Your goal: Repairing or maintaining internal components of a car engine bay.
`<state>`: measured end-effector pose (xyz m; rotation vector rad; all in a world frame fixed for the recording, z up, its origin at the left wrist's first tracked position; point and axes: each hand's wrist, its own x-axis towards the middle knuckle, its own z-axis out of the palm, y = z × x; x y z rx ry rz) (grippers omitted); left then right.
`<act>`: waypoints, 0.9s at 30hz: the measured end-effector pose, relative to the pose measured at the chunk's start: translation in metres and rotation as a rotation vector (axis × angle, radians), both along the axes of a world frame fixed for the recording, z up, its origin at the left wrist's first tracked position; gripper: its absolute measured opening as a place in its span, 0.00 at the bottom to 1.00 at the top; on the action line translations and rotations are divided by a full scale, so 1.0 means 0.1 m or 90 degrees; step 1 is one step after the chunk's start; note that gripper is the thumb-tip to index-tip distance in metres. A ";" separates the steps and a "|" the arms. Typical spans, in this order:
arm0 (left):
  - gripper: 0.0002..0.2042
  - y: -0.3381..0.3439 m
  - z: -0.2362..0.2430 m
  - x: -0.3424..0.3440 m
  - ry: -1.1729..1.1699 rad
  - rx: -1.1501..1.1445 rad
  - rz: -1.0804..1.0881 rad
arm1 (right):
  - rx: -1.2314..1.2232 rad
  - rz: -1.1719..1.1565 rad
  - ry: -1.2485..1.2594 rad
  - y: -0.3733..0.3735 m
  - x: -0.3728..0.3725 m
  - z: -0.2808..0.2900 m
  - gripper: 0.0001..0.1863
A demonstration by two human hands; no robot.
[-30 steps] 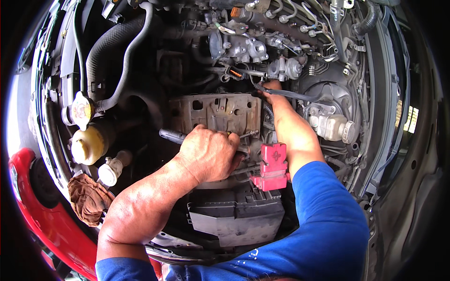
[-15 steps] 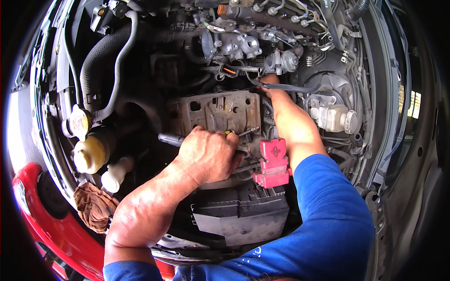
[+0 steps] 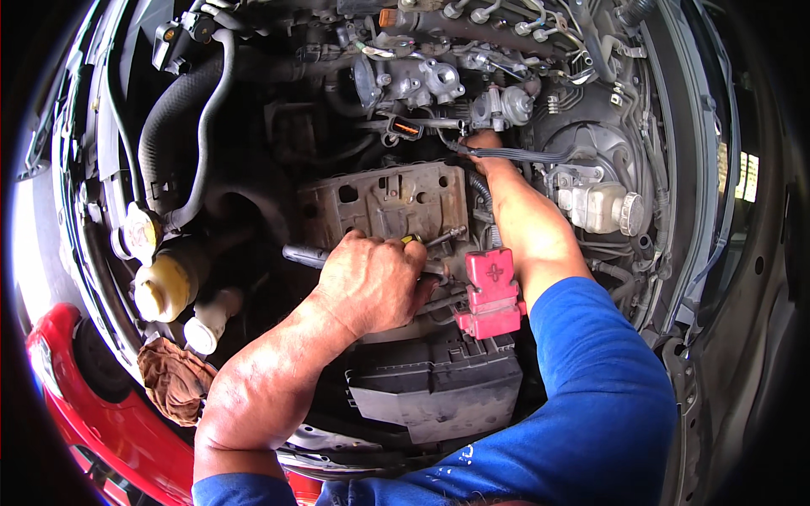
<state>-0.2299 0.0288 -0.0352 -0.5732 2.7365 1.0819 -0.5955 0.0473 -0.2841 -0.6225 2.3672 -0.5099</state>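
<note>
My left hand (image 3: 371,282) is closed on a dark-handled tool (image 3: 305,255) with some yellow on it, over the lower edge of a rusty metal battery tray (image 3: 384,202). My right arm runs up past the red plastic terminal cover (image 3: 492,291). My right hand (image 3: 485,148) reaches beneath a bundle of dark hoses (image 3: 527,154), below a metal valve housing (image 3: 498,108); its fingers are hidden among the engine parts.
Hoses (image 3: 164,126), a yellowish reservoir (image 3: 160,295) and a brown rag (image 3: 173,379) lie on the left. A brake fluid reservoir (image 3: 603,211) is on the right, a black box (image 3: 430,396) below. A red car (image 3: 110,422) stands beyond the lower left edge.
The camera view has shifted slightly, so the upper engine parts appear a little higher and further left. Both hands remain at the same places on the engine.
</note>
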 end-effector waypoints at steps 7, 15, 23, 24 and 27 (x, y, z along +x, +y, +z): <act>0.17 -0.01 0.01 -0.02 -0.004 -0.006 -0.007 | 0.104 0.089 0.126 -0.03 0.00 0.04 0.20; 0.18 0.00 0.01 0.00 -0.003 0.013 0.000 | 0.127 0.074 0.069 -0.03 0.02 0.14 0.22; 0.18 0.00 0.01 -0.01 0.002 0.000 -0.002 | 0.128 0.097 0.162 -0.03 0.03 0.00 0.28; 0.18 0.00 0.01 -0.01 -0.005 0.012 -0.004 | 0.137 0.087 0.150 -0.02 0.02 -0.01 0.29; 0.17 0.00 0.02 -0.01 -0.013 0.005 -0.010 | 0.043 0.034 0.148 0.00 0.01 -0.03 0.26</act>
